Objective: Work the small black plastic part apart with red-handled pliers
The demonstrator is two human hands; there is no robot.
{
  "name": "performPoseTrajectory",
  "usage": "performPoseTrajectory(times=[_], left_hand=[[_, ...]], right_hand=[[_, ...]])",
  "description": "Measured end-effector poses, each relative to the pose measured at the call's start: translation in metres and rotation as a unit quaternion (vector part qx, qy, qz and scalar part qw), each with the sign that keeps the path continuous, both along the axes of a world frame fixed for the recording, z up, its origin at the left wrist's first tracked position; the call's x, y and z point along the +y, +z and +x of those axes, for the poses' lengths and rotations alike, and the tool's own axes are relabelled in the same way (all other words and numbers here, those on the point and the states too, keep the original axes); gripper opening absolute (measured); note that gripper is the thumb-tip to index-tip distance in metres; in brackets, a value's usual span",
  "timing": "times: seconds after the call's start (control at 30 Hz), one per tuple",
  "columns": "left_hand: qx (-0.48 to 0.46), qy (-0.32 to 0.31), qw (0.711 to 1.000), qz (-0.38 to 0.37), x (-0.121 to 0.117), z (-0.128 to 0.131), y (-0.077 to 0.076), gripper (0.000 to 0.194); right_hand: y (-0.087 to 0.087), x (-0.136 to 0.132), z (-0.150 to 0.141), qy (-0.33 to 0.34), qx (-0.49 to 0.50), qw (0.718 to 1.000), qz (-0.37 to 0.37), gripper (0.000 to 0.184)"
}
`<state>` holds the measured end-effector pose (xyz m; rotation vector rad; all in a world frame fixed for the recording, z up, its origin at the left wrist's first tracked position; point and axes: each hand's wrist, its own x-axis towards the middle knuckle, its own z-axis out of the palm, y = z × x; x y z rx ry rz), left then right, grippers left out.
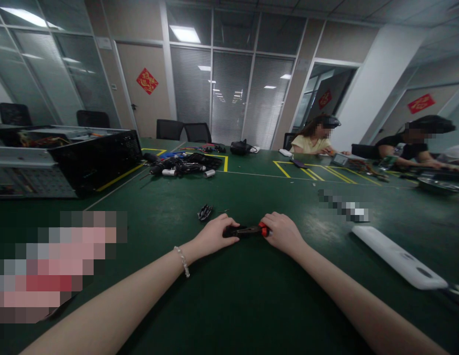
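My right hand (283,232) is closed around the red handles of a pair of pliers (252,230), whose dark jaws point left. My left hand (216,234), with a beaded bracelet on its wrist, pinches a small black piece (229,230) between thumb and fingers. The jaw tips reach this piece; whether they grip it cannot be made out. Just beyond my left hand lies a small dark bundle (205,212), with a thin dark bit (223,211) beside it. Both hands are low over the green table (244,296).
An open computer case (99,162) stands at the left. Farther back lies a pile of black cables and tools (185,163). On the right is a white power strip (400,256). A metal bowl (440,186) is at far right. Two people (311,140) work across the table.
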<state>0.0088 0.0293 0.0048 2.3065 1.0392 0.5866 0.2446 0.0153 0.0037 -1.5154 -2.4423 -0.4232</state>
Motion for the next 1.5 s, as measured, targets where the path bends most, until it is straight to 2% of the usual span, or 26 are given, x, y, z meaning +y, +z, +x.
performPoseTrajectory(times=[0.5, 1.27, 1.5], left_hand=[[-0.011, -0.003, 1.0, 0.017, 0.0018, 0.0017, -0.0038, 0.032], [-0.006, -0.005, 1.0, -0.003, 0.0011, 0.0, -0.0021, 0.032], [-0.009, -0.008, 0.999, 0.029, 0.0034, 0.0009, -0.0058, 0.033]], right_hand=[[-0.0007, 0.0006, -0.0007, -0.003, -0.011, 1.0, 0.003, 0.015], [0.0026, -0.0016, -0.0002, 0.0, -0.003, 1.0, -0.006, 0.013], [0.0008, -0.0007, -0.0012, 0.001, -0.003, 1.0, 0.003, 0.014]])
